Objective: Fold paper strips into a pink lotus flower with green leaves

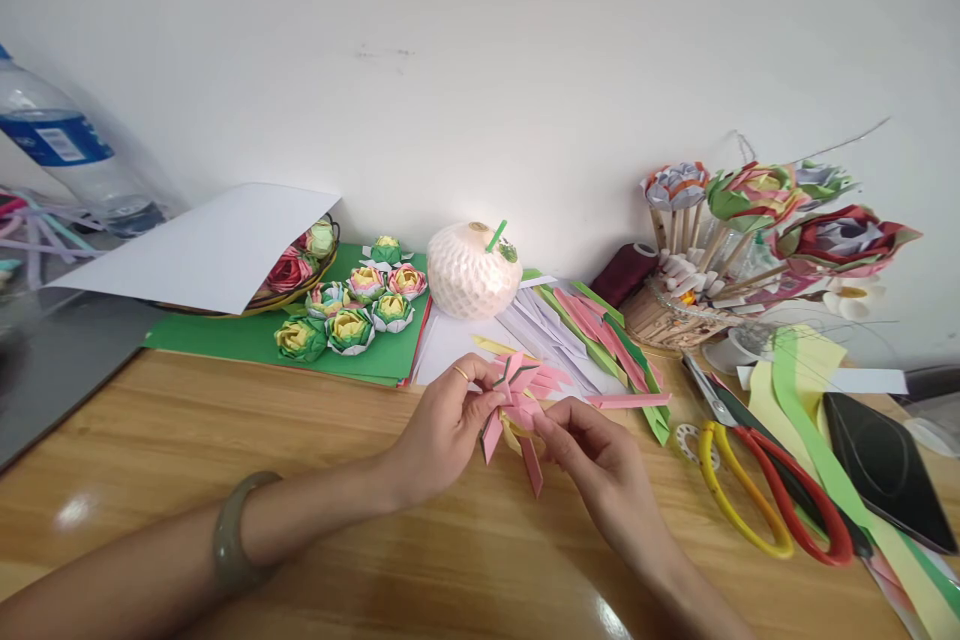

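A pink folded paper flower [517,408], with pointed strips sticking out and some yellow and dark green showing, is held above the wooden table. My left hand [448,425] pinches its upper left side between thumb and fingers. From the lower right, my right hand [592,445] grips the same flower with thumb and forefinger. Just behind it lie folded paper strips [555,335] in white, pink and green, on white paper. Finished paper lotus flowers [351,328] with green outer petals and yellow centres sit on green sheets [225,345] to the left.
Scissors [765,490] with red and yellow handles lie at right, near a black phone-like slab [889,465] and paper strips [814,420]. A basket [675,315] of stemmed paper flowers stands behind. A white round textured ornament [474,275] and a water bottle [67,145] stand along the wall.
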{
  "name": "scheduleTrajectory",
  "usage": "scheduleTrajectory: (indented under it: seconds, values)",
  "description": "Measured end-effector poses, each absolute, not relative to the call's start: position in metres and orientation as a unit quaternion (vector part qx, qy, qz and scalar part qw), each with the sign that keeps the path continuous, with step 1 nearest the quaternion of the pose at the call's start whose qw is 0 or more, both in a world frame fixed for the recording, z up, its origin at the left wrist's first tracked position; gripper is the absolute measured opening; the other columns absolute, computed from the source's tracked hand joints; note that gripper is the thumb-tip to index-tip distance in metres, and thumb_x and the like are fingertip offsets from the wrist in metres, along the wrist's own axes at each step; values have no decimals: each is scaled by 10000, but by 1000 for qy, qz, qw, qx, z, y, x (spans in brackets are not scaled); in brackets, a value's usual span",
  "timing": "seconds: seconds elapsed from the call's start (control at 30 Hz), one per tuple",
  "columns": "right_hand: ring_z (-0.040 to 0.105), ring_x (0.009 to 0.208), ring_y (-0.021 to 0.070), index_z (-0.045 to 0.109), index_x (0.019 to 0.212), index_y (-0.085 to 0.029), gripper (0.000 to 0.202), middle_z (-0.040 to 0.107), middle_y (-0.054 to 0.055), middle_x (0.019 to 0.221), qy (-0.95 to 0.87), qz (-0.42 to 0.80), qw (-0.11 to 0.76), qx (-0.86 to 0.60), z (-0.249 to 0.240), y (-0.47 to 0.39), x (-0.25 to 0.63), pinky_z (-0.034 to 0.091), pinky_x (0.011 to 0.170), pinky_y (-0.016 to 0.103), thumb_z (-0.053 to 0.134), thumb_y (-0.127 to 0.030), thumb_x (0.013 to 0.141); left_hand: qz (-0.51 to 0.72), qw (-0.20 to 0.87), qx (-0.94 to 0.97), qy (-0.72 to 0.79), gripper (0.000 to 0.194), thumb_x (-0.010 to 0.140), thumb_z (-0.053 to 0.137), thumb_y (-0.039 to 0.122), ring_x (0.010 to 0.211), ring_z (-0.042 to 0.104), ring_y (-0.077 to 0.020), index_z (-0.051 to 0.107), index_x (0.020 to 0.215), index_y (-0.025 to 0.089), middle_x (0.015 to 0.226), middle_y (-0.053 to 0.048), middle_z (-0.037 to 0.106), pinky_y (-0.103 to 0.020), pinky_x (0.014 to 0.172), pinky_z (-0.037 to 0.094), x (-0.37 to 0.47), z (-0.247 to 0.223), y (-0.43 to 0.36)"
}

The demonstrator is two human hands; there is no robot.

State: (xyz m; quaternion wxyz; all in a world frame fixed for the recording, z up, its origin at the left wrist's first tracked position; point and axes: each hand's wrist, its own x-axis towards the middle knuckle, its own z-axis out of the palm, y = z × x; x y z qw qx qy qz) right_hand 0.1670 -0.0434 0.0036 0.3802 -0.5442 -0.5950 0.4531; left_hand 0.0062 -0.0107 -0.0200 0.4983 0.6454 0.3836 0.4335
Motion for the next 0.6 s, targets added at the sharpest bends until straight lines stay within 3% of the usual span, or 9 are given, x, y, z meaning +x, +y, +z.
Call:
scheduleTrajectory:
  seconds: [0.6]
  values:
    - [395,490,101,490,590,-183,336,484,-35,497,-620,428,371,-543,6,-42,171,303,480,226,493,-403,844,452,529,608,381,135,870,422,283,768,544,-127,475,821,168,796,-11,550,-248,709,424,8,-15,-11]
